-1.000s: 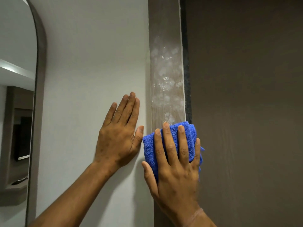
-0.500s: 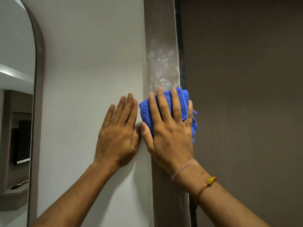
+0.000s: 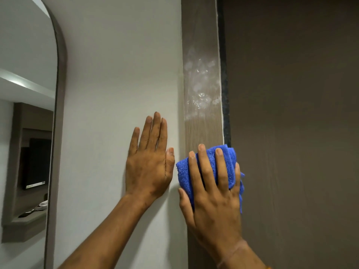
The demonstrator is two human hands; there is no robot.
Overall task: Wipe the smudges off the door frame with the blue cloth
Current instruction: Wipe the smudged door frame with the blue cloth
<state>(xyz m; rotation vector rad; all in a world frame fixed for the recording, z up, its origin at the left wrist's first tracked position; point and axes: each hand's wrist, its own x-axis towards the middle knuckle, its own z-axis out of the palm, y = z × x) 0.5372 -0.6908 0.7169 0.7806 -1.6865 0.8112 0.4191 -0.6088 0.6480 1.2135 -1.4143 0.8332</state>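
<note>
A vertical wood-grain door frame (image 3: pixel 203 133) runs down the middle of the view. White smudges (image 3: pixel 201 84) cover its upper part, above a cleaner stretch. My right hand (image 3: pixel 211 193) presses a folded blue cloth (image 3: pixel 183 171) flat against the frame, below the smudges, fingers spread over the cloth. My left hand (image 3: pixel 149 162) rests flat on the pale wall (image 3: pixel 116 74) just left of the frame, fingers pointing up, holding nothing.
A dark brown door (image 3: pixel 291 133) fills the right side, with a dark seal strip (image 3: pixel 225 94) between it and the frame. At the far left an arched mirror (image 3: pixel 25 133) with a grey rim reflects a shelf and a screen.
My right hand has slid the blue cloth up the frame and back down; fewer smudges show at the lower part. My left hand has stayed on the wall.
</note>
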